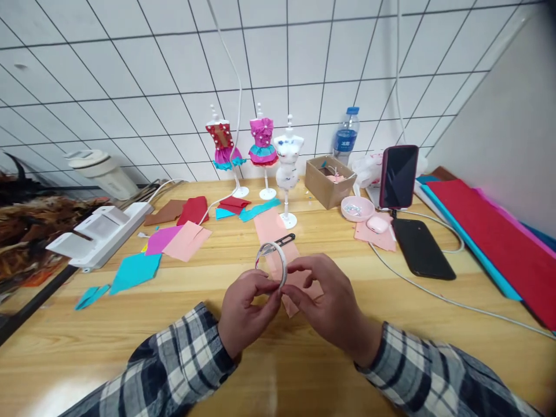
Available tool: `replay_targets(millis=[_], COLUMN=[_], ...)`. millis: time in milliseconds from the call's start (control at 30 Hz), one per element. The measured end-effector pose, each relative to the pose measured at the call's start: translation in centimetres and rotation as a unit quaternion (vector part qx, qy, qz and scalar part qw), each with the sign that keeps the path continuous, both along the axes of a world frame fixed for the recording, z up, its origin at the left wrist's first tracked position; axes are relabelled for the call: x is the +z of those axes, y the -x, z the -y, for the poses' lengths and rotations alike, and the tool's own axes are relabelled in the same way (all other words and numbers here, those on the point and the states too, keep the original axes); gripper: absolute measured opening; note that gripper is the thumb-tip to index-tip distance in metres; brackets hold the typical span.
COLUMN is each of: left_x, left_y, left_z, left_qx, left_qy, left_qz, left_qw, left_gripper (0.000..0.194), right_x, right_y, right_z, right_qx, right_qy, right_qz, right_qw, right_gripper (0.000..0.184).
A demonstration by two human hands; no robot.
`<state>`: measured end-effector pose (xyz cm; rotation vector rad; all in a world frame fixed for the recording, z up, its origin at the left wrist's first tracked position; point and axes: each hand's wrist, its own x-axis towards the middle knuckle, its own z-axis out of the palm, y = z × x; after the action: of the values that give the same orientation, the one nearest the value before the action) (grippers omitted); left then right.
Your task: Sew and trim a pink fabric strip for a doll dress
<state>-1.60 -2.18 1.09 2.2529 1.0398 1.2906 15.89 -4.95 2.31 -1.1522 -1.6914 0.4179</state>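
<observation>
My left hand point(244, 310) and my right hand point(326, 304) meet just above the wooden table point(130, 347), near its front edge. Together they pinch a white ring-shaped roll of tape point(273, 260), held upright between the fingertips. Under the hands lies a strip of pink felt point(271, 229). Small black scissors point(284, 240) rest on that strip just beyond the roll. Three small mannequins stand further back: one in a red and pink dress point(222, 145), one in a pink and blue dress point(262, 145), one white point(287, 165).
Felt scraps in blue point(134, 271), pink point(186, 240) and red point(193, 209) lie at left, near a white power strip point(102, 231). At right are a cardboard box point(328, 180), a pink dish point(357, 207), a standing phone point(398, 176), a flat phone point(422, 248), felt sheets point(490, 237) and a water bottle point(346, 136).
</observation>
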Motion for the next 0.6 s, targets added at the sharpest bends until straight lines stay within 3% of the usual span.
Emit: replay_targets(millis=[133,333,600], left_x=[0.02,0.23,0.41], left_y=[0.08,-0.01,0.0], left_z=[-0.15,-0.14,-0.21], left_qx=[0.014,0.02,0.036], left_qy=[0.008,0.005,-0.012], left_qz=[-0.023,-0.047,-0.036], left_qw=[1.0,0.999,0.999], left_gripper=[0.008,0.009,0.008], right_x=[-0.45,-0.7,-0.75], right_y=[0.46,0.48,0.32], right_z=[0.19,0.22,-0.08], right_qx=[-0.013,0.002,0.029], right_qy=[0.032,0.055,0.09], right_qz=[-0.011,-0.027,-0.014], right_qw=[0.999,0.998,0.995], right_gripper=[0.013,0.016,0.007])
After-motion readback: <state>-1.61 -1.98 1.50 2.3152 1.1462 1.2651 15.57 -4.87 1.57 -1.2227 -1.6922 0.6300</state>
